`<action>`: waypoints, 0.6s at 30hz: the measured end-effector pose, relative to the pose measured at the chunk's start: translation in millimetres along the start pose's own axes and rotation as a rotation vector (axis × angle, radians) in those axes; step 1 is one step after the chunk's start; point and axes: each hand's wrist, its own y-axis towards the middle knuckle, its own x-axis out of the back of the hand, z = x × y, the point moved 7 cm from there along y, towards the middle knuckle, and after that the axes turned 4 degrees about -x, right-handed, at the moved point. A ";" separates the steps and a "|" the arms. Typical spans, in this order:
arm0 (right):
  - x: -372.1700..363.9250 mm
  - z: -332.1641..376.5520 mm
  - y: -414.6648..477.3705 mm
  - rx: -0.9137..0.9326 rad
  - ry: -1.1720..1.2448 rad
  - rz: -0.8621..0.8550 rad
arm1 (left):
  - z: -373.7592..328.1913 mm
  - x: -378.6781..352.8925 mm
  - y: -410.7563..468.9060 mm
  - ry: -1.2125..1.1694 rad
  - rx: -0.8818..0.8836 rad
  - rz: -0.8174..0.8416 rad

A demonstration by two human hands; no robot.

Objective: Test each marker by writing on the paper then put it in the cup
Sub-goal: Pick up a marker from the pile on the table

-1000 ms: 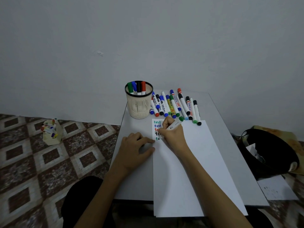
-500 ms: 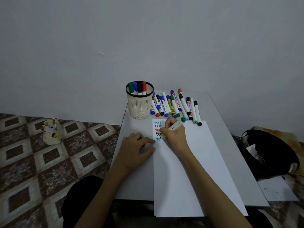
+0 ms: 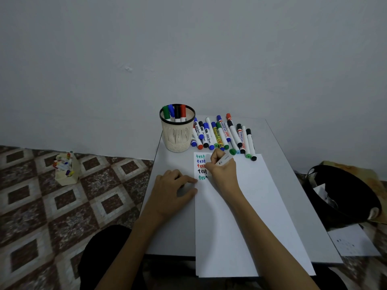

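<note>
A white sheet of paper (image 3: 240, 206) lies on the grey table (image 3: 171, 231). Its top left corner carries several coloured "test" words, the lowest one green and reading "tes". My right hand (image 3: 222, 172) holds a white marker with a green end (image 3: 227, 158), its tip on that green word. My left hand (image 3: 173, 189) rests on the table, fingertips touching the paper's left edge. A beige mesh cup (image 3: 178, 135) at the back holds several markers. A row of several capped markers (image 3: 222, 135) lies to the right of the cup.
On the tiled floor to the left stands a small beige box of markers (image 3: 66, 170). A black bin with a bag (image 3: 343, 195) sits right of the table, a loose white sheet (image 3: 351, 241) below it. A plain wall rises behind the table.
My right hand has moved a little to the right along the green word as more letters appeared. My left hand has stayed in place.
</note>
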 end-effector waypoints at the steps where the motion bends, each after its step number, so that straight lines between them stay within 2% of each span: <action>1: 0.4 -0.2 0.5 -0.002 0.011 -0.004 | 0.2 -0.2 -0.1 0.003 -0.001 0.002; 7: -0.1 -1.2 1.2 0.022 -0.029 -0.001 | 0.0 -0.4 0.5 0.012 -0.011 0.003; 13: 0.1 -2.4 1.4 -0.017 0.042 0.035 | -0.7 -1.5 0.6 -0.040 -0.016 0.002; 18: 9.6 1.4 1.7 -0.007 0.593 0.110 | 2.6 5.1 -0.8 -0.237 0.049 -0.064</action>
